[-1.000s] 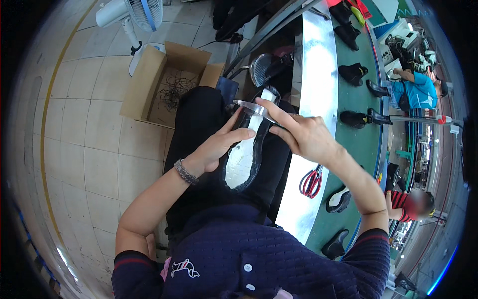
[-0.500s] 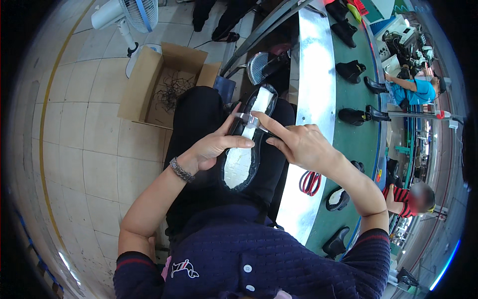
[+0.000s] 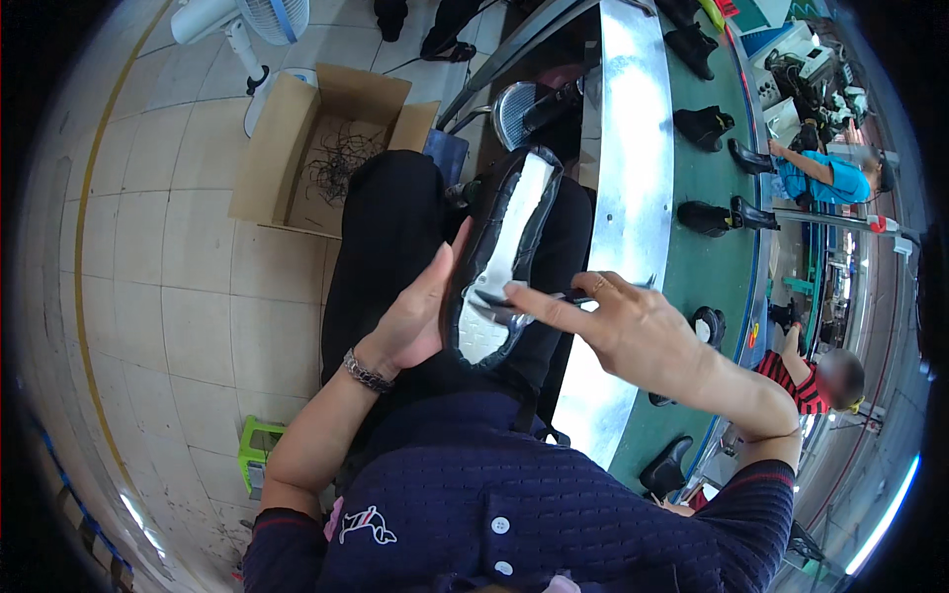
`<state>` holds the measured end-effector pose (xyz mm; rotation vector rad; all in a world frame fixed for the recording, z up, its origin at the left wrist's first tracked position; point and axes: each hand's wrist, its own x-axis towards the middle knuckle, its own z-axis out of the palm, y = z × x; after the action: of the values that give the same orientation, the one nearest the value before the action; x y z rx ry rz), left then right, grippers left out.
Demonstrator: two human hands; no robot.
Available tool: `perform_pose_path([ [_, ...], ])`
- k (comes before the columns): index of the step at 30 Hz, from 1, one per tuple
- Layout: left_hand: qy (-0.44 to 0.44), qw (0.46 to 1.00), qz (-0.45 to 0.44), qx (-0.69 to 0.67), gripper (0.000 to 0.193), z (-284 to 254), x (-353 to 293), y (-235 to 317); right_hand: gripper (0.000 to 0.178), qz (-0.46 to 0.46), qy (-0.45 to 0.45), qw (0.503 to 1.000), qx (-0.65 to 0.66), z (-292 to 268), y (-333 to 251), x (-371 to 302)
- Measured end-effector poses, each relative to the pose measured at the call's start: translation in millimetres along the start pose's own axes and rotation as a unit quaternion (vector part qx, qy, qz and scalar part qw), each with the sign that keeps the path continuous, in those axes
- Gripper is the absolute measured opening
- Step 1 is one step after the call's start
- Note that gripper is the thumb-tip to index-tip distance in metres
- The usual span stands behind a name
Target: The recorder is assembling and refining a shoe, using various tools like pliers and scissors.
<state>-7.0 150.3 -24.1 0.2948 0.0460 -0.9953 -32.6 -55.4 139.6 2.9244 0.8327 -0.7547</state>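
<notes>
Black material is being seen around the pale underside of one upturned shoe, which is being supported over the lap near the middle of the view, its length being pointed from 1 o'clock to 7 o'clock. At the shoe's 8 o'clock, its flank is being steadied by the left hand; that grip is being held loosely spread, thumb off the sole, some fingers being hidden. At 4 o'clock, one metal tool, its exact kind being unclear, is being grasped by the right hand, forefinger extended onto the metal. The step in hand is being judged as work with the tool against the underside's 7 o'clock part; the next move seems to be calling for firm bracing from the left grip and a controlled stroke. Around the shoe are being counted: one metal-topped desk at 3 o'clock; beyond it, one green belt by which about nine dark shoes are being made out, some being partly covered; one cardboard box at 10 o'clock, by which uncountable dark scraps are being held; one fan toward 11; one green stool at 8; and two co-workers, one in blue toward 2, one in stripes at 4.
</notes>
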Motion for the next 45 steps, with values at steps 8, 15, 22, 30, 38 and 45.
perform_pose_path([
  [8,0.031,0.999,-0.023,0.031,0.07,10.7,-1.7,1.7,0.095,-0.045,0.031,0.997,-0.063,5.3,8.1,14.2],
  [15,0.096,0.991,0.022,0.092,0.07,27.2,4.2,-2.5,0.083,-0.068,0.029,0.997,-0.018,2.0,30.8,20.0],
  [22,0.117,0.969,0.101,0.194,0.072,17.7,5.4,-12.8,0.065,-0.009,0.032,0.995,0.098,-58.4,5.3,19.2],
  [30,0.087,0.977,-0.008,0.192,0.083,13.3,2.9,18.4,0.068,-0.004,0.019,0.999,0.051,-28.1,4.4,35.0],
  [38,0.049,0.979,-0.007,0.196,0.102,9.3,1.9,22.1,0.075,0.005,0.024,0.998,0.052,-7.6,-1.8,36.2],
  [45,0.043,0.981,-0.032,0.184,0.111,13.0,-3.8,21.4,0.074,0.048,0.06,0.985,0.153,24.0,5.5,39.0],
])
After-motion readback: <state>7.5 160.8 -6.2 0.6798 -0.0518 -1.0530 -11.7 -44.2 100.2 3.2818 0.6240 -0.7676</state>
